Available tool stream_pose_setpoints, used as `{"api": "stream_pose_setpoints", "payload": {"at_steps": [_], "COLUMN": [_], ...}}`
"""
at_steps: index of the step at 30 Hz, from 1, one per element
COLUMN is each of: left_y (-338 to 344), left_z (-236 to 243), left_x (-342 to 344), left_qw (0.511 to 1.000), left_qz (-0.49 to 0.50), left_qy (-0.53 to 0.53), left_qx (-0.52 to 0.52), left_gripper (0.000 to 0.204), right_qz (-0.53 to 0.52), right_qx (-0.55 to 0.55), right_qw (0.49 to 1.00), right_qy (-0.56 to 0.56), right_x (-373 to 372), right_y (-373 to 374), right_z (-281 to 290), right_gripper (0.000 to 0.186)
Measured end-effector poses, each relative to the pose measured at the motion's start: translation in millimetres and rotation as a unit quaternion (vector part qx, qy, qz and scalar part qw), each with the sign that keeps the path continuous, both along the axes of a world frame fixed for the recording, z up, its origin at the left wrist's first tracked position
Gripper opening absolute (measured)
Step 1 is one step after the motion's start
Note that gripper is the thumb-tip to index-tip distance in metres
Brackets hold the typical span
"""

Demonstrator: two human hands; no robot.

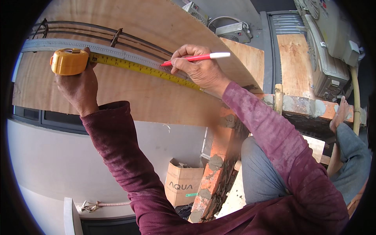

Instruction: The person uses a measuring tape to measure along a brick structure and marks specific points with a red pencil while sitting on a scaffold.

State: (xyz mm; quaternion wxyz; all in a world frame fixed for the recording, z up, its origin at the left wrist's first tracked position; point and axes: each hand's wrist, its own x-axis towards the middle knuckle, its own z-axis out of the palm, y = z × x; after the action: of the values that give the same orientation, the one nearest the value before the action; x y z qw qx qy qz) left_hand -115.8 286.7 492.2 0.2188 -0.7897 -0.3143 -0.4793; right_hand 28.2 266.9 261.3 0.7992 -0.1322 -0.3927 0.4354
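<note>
My left hand (80,88) is closed around a yellow tape measure (67,62) at the left. The yellow blade (137,68) runs out to the right along a grey metal strip (105,51) with a row of small holes or ridges. In my right hand (199,68) is a red pen (196,58) with a white end. The pen's tip touches or nearly touches the strip just above the blade, though exact contact is hard to tell. Strip and blade lie across a large plywood sheet (156,100). Dark steel rods (82,29) with cross ties lie beyond the strip.
A brick wall (213,168) with mortar patches runs below the plywood's right end. A cardboard box (182,182) stands lower down. Air-conditioner units (234,32) and plywood pieces (293,62) are at the upper right. A bamboo pole (355,98) stands near my bare foot (340,113).
</note>
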Motion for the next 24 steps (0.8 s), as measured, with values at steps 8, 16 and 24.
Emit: {"api": "stream_pose_setpoints", "payload": {"at_steps": [8, 16, 24], "left_y": [2.7, 14.1, 30.1], "left_z": [14.0, 136.7, 207.0], "left_x": [-8.5, -29.3, -24.2], "left_qw": [0.992, 0.994, 0.996], "left_qz": [-0.104, -0.095, -0.021], "left_qy": [-0.043, -0.017, 0.038], "left_qx": [-0.057, -0.041, -0.081], "left_gripper": [0.031, 0.039, 0.037], "right_qz": [-0.023, -0.017, 0.009], "right_qx": [-0.014, -0.057, -0.071], "right_qw": [0.999, 0.997, 0.996], "right_qy": [0.019, 0.039, 0.046], "right_x": [14.9, 32.3, 32.1], "right_y": [-14.2, -38.7, -46.5], "right_z": [-22.3, -52.8, -64.0], "right_gripper": [0.012, 0.009, 0.009]}}
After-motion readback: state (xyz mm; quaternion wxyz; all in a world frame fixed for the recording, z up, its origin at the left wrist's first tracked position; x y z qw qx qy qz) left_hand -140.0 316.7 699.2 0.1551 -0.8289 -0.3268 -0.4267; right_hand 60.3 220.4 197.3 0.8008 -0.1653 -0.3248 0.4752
